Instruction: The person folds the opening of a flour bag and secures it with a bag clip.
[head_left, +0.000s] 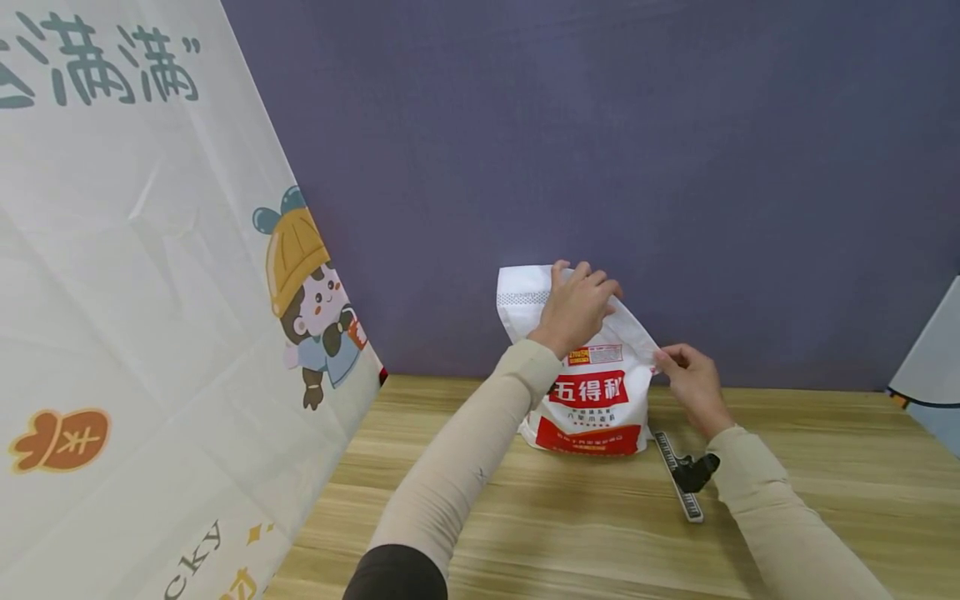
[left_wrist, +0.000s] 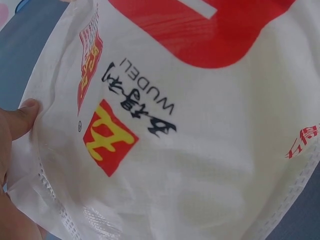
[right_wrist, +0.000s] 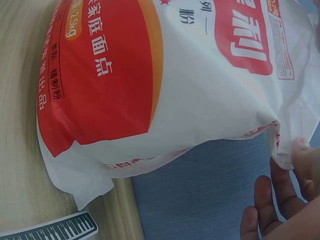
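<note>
A white flour bag (head_left: 592,392) with red printed panels stands upright on the wooden table, its top slack and slanting down to the right. My left hand (head_left: 576,308) grips the bag's top edge, thumb on the near face. In the left wrist view, the left thumb (left_wrist: 22,119) presses into the white material close to the perforated band. The right hand (head_left: 692,383) pinches the bag's right upper corner between thumb and fingers. In the right wrist view, that corner is drawn out to a point at the right thumb (right_wrist: 302,155).
Just right of the bag lies a dark strip with a white border and ruler-like marks (head_left: 690,504). A black object (head_left: 696,473) overlaps it beside the right wrist. Behind the wooden table (head_left: 540,525) rises a dark blue-grey panel (head_left: 637,150); a printed white sheet (head_left: 150,292) hangs on the left.
</note>
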